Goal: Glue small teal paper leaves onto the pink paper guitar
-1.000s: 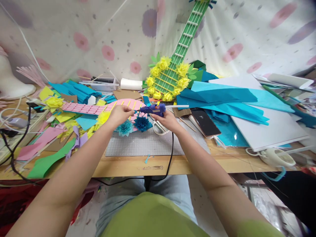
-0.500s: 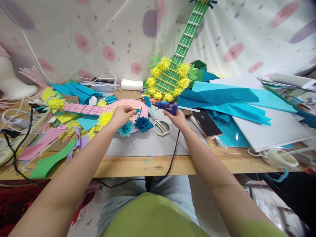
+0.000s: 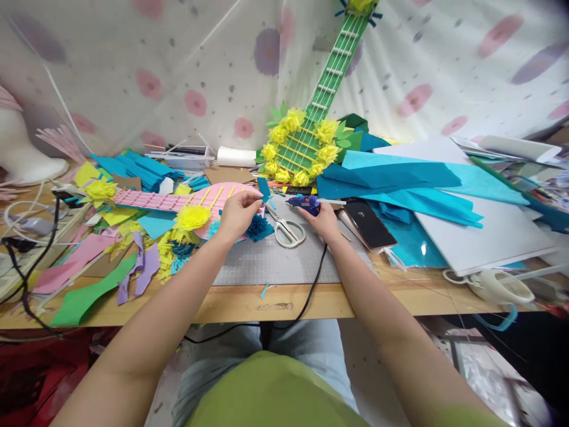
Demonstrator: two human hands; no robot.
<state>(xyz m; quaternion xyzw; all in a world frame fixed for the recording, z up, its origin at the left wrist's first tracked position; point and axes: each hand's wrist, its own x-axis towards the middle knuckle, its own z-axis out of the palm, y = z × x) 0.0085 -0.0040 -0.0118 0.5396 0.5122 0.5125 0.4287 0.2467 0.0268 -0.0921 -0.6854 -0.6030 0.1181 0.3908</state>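
Clasping the stiff-looking glue gun (image 3: 306, 204) by its handle, the right hand (image 3: 323, 219) sits three o'clock of the left hand (image 3: 240, 214), pinched, contents unclear, near a crushable-looking blue flower (image 3: 259, 228).

Both forearms reach forward from below. The left hand (image 3: 240, 214) is bent inward, with its thumb and fingertips pinched together; the right hand (image 3: 323, 220) curls its fingers in a grip.
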